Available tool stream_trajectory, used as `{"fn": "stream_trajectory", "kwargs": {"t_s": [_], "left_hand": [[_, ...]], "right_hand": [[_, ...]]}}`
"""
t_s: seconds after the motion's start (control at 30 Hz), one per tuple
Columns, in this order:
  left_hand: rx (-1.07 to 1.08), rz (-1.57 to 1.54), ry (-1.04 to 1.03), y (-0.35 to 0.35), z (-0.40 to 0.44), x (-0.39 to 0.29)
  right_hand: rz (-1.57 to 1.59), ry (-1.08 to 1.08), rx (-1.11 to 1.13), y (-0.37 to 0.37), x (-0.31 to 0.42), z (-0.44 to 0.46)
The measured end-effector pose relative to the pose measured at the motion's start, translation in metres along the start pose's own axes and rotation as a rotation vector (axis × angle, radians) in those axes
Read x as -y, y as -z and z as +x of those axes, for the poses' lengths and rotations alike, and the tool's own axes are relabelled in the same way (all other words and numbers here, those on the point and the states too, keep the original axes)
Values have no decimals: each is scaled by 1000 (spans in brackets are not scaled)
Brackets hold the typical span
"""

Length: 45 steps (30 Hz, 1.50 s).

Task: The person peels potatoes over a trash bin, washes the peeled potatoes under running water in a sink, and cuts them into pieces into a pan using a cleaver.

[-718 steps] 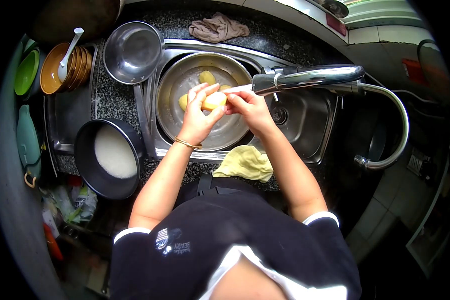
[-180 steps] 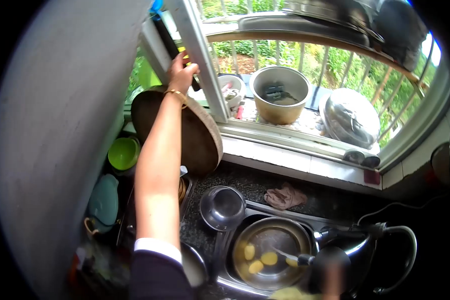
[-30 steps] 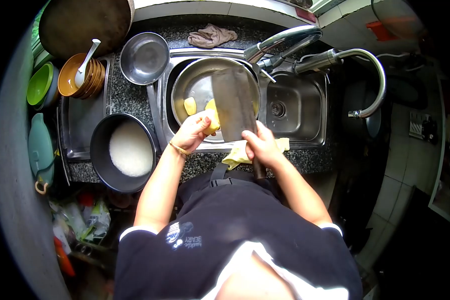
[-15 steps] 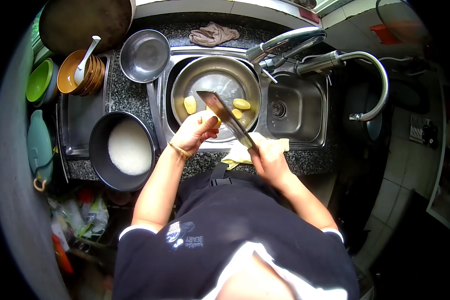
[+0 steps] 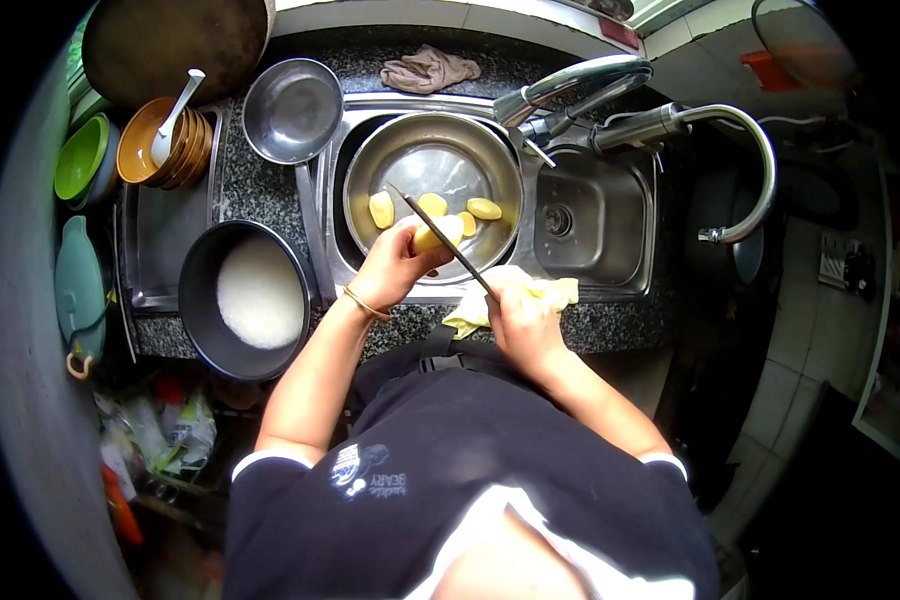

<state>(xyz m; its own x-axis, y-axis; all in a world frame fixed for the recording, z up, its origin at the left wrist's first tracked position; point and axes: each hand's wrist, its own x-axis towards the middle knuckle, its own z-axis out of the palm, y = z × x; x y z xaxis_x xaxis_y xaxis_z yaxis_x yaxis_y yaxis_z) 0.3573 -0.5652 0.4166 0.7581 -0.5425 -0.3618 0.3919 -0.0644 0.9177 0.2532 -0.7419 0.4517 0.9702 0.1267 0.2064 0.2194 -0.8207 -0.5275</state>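
My left hand [image 5: 398, 262] is closed around a peeled yellow potato [image 5: 438, 233], over the near rim of a wide metal basin [image 5: 358, 160] that sits in the sink. The handle of a knife [image 5: 452, 246] is in my right hand [image 5: 525, 325]. Its blade, seen nearly edge-on, slants up and left across the held potato; I cannot tell whether it is cutting in. Inside the basin lie several potato pieces, among them one at the left [image 5: 381, 210] and one at the right [image 5: 484, 209]. A pale yellow cloth [image 5: 555, 291] lies beside my right hand.
Left of the sink are a dark pot [image 5: 192, 300] of white rice, a metal saucepan [image 5: 292, 110] and stacked brown bowls [image 5: 200, 150] with a white spoon. Two faucets [image 5: 580, 75] [image 5: 760, 150] rise behind and right of the smaller sink bowl [image 5: 595, 235].
The knife blade has turned from showing its broad side to nearly edge-on. My left hand has tilted, bringing the held potato into fuller view. Another potato piece is now visible in the basin.
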Motion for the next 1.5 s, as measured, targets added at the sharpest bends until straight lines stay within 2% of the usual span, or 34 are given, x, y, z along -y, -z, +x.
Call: {"fn": "stream_trajectory", "kwargs": {"t_s": [0.1,0.13,0.2,0.27,0.33,0.4,0.47,0.5,0.53,0.6,0.73,0.8,0.87,0.93,1.0,1.03,1.07,1.1,1.13,1.17,1.23,1.37,1.47,1.5], "left_hand": [[214,-316,72,10,3,2],[207,-326,99,11,4,3],[218,-328,149,17,8,13],[213,-320,172,19,12,21],[208,-317,202,20,12,23],[216,-357,226,22,13,23],[216,-360,228,25,14,23],[225,-363,237,26,14,22],[235,-366,247,27,14,21],[273,-400,243,33,16,27],[350,-508,165,39,23,40],[390,-539,147,42,26,48],[278,-750,156,38,28,51],[269,-757,110,31,26,50],[185,-1038,155,19,26,46],[123,-1036,141,13,29,47],[96,-1051,106,10,36,57],[3,-1010,101,4,36,54],[-91,-968,95,-3,35,48],[-91,-969,94,-9,33,42],[-283,-881,52,-19,29,30],[-366,-840,7,-27,25,25],[-373,-582,67,-34,15,34],[-354,-648,0,-40,14,31]], "right_hand": [[90,-26,43,3,-1,2],[95,-30,46,2,-4,2],[326,-187,178,1,-16,6],[393,-229,205,1,-23,9],[530,-358,294,2,-27,10],[572,-335,283,0,-32,13],[728,-583,404,0,-38,16],[867,-636,439,-2,-43,16],[868,-635,439,-3,-47,16],[1185,-723,469,-3,-54,19],[1351,-845,427,-3,-60,26],[1353,-842,405,-12,-61,23],[1299,-863,261,-15,-51,22],[1144,-811,278,-10,-37,20],[1062,-766,267,-9,-24,13],[918,-741,314,-3,-16,12],[746,-547,233,-13,-18,3],[637,-447,194,-14,-15,3],[582,-395,177,-14,-11,4],[526,-345,157,-14,-6,4],[390,-280,58,-13,4,6],[372,-334,105,-7,15,9],[363,-405,140,-7,19,14],[388,-418,132,-8,19,17]]}}
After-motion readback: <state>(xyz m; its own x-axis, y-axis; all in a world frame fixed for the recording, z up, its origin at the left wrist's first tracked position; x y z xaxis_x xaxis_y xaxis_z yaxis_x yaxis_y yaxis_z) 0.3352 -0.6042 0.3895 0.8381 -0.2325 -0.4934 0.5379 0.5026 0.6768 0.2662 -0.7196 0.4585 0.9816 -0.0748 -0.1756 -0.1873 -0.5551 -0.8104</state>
